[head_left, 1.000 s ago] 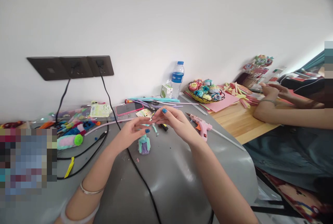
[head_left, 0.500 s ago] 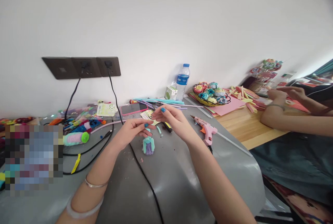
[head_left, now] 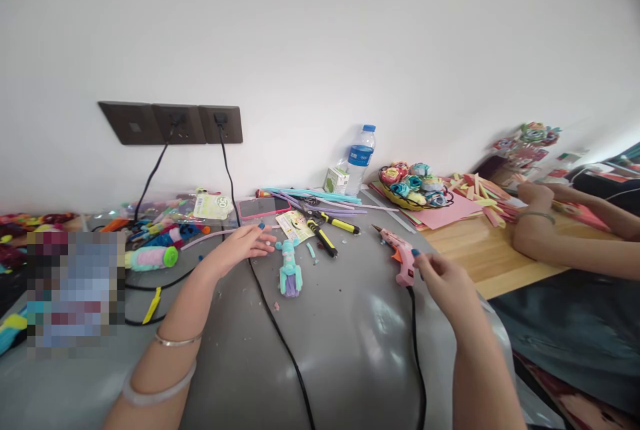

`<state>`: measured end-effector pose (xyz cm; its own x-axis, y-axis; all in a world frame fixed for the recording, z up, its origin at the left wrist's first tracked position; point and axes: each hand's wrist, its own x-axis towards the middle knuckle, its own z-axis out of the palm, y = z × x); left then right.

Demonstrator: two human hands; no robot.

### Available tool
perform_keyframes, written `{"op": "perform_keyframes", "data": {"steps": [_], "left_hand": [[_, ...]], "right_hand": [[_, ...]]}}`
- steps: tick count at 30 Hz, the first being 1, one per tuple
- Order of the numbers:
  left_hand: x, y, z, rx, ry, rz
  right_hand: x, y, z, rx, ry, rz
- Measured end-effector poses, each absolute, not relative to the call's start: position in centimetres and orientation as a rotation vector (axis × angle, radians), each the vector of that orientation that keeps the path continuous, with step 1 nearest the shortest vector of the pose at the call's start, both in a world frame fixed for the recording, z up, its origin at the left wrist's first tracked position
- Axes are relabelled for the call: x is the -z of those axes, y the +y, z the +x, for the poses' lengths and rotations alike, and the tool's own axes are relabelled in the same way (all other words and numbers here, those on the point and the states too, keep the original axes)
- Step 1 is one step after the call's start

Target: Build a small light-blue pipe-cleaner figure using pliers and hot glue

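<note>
Apparently fuzzy figure [head_left: 289, 261], smooth plastic glue gun [head_left: 406, 266], glossy tabletop [head_left: 357, 357]

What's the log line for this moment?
left hand: grip open, near turquoise figure | right hand: at pink glue gun, contact unclear | pliers: unheld

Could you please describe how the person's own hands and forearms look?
Both hands, left and right, are gloveless with blue nail polish. The left forearm wears a thin silvery bangle and a thicker, pale bangle. No sleeve shows on either.
</note>
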<state>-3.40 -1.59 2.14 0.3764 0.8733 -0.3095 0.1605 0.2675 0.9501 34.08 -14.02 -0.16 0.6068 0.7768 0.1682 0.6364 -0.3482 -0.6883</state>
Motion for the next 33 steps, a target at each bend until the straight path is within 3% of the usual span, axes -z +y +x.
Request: {"op": "perform_keyframes", "data": {"steps": [7,12,16,23,33], "left_hand": [[-2.9,-1.9,-3.6,-0.525,1.143,1.208],[-2.9,-1.6,-3.6,-0.543,1.165,1.316],[-2.5,-1.0,-4.1,-0.655,1.234,1.519],[-2.2,-1.2,-3.9,-0.694,1.295,1.691],[-2.7,-1.8,-3.4,-0.607,1.072,1.352]], "right_hand": [[1.5,-12.8,34.0,-0.355,-1.157,-2.434],[0.9,-12.1,34.5,-0.615,-1.259,-2.515],[0.5,-12.7,34.7,-0.637,-1.059,-2.342],[-1.2,-12.6,31.7,-0.687,-0.771,-1.644],[0.7,-12.4,23.9,-1.067,-1.003,-1.336]]}}
